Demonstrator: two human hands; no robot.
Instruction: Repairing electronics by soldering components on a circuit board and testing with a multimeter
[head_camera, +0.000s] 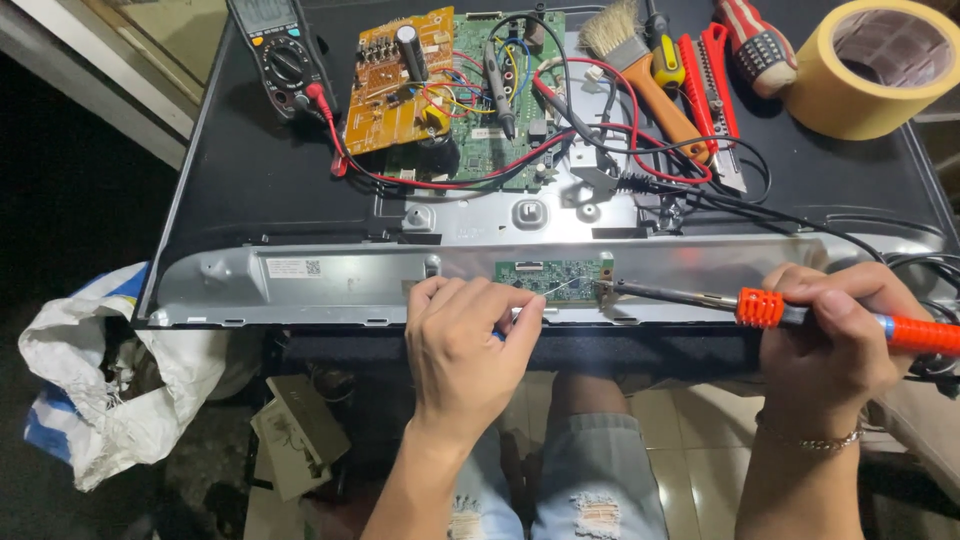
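Two hands work: ribbed orange soldering iron (800, 308) touching flat green circuit strip (553, 277).

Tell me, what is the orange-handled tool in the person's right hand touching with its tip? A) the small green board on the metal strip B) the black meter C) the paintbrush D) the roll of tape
A: the right hand holds the soldering iron with its tip at the right edge of the small green board, far from the tape, brush and meter.

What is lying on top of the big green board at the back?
On the green circuit board lie red and black wires, a probe and an orange board's edge. What is under the boards is hidden.
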